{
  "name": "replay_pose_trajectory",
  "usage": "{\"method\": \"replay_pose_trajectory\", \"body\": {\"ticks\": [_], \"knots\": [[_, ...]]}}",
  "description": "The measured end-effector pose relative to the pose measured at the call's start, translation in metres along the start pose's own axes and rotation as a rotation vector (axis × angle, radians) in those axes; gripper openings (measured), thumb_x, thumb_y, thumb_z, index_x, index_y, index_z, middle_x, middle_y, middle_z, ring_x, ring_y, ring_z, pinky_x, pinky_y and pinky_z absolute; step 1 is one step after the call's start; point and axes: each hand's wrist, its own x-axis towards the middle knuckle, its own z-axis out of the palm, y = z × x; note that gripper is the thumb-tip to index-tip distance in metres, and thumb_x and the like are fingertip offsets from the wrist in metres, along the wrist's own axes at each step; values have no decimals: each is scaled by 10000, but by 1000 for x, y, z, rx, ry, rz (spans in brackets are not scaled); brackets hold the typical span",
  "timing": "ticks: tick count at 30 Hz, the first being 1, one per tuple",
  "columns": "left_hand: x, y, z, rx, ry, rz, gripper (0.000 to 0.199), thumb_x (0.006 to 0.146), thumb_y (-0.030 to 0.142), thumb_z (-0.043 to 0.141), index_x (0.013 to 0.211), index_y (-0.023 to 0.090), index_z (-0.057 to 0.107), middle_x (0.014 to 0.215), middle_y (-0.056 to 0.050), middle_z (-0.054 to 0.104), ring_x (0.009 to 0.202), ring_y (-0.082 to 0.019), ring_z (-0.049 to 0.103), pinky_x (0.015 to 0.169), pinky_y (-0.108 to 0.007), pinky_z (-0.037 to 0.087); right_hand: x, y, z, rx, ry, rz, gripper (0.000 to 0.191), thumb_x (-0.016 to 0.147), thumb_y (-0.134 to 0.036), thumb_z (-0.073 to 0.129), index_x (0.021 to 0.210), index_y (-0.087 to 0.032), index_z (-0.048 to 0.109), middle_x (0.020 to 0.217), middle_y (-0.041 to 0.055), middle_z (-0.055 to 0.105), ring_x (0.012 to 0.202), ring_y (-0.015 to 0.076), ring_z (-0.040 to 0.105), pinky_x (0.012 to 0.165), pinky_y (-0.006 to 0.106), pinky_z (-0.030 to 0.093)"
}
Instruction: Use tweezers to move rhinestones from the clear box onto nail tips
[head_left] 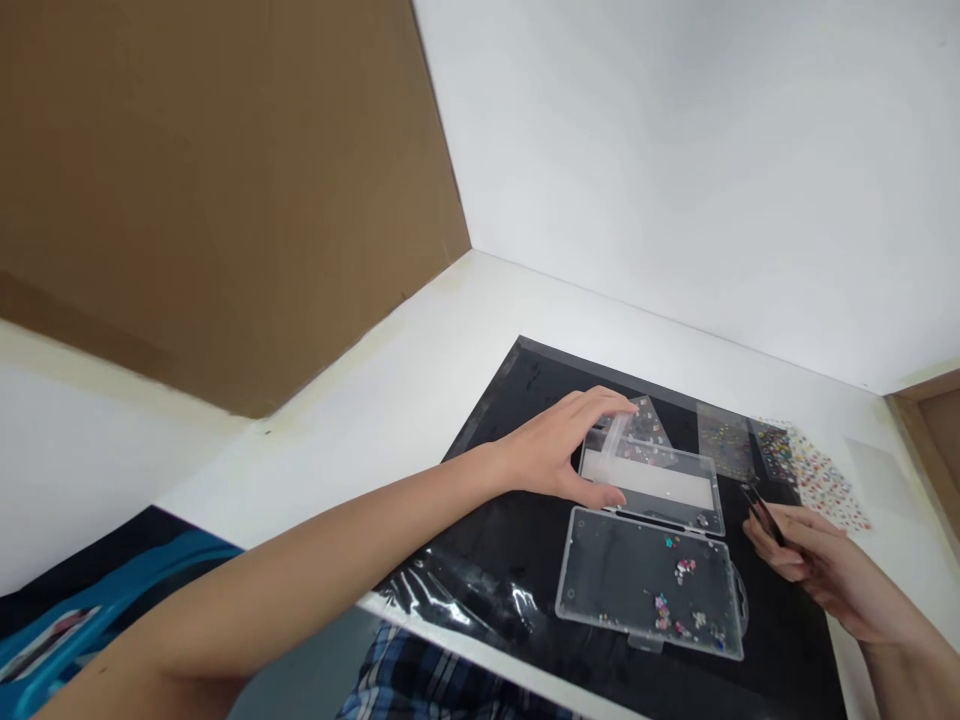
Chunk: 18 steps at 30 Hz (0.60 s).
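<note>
On black plastic sheet [540, 395], left hand [551, 450] gripping clear rigid case [652, 480]; right hand [799, 560] pinching slim black tweezers [763, 515].

The case [600, 570] is clear glossy plastic, the sheet [457, 590] shiny black plastic, the panel [225, 180] matt brown cardboard.

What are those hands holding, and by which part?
The right hand pinches tweezers by their middle; the left hand grips a clear case by its left end.
</note>
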Motion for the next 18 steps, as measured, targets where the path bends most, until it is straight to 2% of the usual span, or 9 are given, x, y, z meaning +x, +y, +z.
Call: {"method": "replay_pose_trajectory", "body": {"ticks": [2, 4, 6, 8, 12, 18], "knots": [[0, 0, 0, 4, 2, 10, 865, 780, 700, 780, 1462, 284, 448, 1514, -149, 556, 1378, -390, 550, 1171, -592, 430, -1, -1, 2, -56, 101, 17, 789, 591, -967, 690, 558, -220, 439, 558, -34, 364, 535, 87, 234, 464, 253, 235], [0, -1, 0, 5, -1, 14, 869, 782, 712, 774, 1463, 278, 451, 1520, -151, 554, 1382, -390, 549, 1176, -587, 426, -1, -1, 2, -121, 194, 40, 795, 513, -987, 709, 555, -212, 539, 593, 15, 504, 567, 120, 389, 490, 253, 362], [0, -1, 0, 2, -2, 9, 875, 777, 724, 771, 1459, 275, 457, 1526, -152, 551, 1389, -390, 544, 1186, -581, 417, -2, 2, 1, -151, 250, 47, 799, 476, -1003, 704, 586, -215, 633, 677, 54, 616, 670, 183, 549, 588, 287, 509], [1, -1, 0, -2, 0, 1, 880, 768, 726, 777, 1455, 274, 463, 1527, -151, 552, 1395, -388, 540, 1197, -579, 407, -2, 7, -1, -162, 274, 46, 793, 494, -1006, 690, 598, -220, 662, 728, 64, 660, 765, 233, 631, 714, 330, 592], [1, -1, 1, -13, 4, -13, 891, 759, 733, 779, 1457, 274, 468, 1526, -148, 551, 1392, -388, 539, 1193, -578, 412, -2, 17, -3, -231, 295, 28, 779, 571, -1002, 647, 606, -224, 644, 729, 56, 669, 811, 262, 674, 809, 355, 620], [1, -2, 2, -9, 23, 17, 848, 773, 692, 785, 1454, 303, 463, 1516, -136, 561, 1385, -379, 554, 1187, -574, 420, -6, 24, -7, -427, 289, -51, 775, 709, -996, 517, 614, -237, 642, 703, 74, 707, 841, 318, 716, 754, 366, 601]]}}
